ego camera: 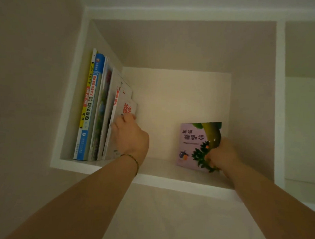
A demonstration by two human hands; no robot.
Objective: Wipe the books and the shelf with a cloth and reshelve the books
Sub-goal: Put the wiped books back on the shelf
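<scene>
Several books [92, 110] stand upright at the left side of a white shelf cubby [156, 180]. My left hand [130, 136] presses against the cover of the rightmost one, a white book with red characters [126, 104], fingers laid on it. At the right of the cubby my right hand [221, 153] grips the lower right corner of a pink picture book [197, 138] with a green tree on its cover. That book stands upside down on the shelf floor, facing me. No cloth is in view.
The cubby's floor between the two hands is bare. A white divider [279, 105] separates it from another compartment [303, 124] at the right. Beige wall panels surround the opening.
</scene>
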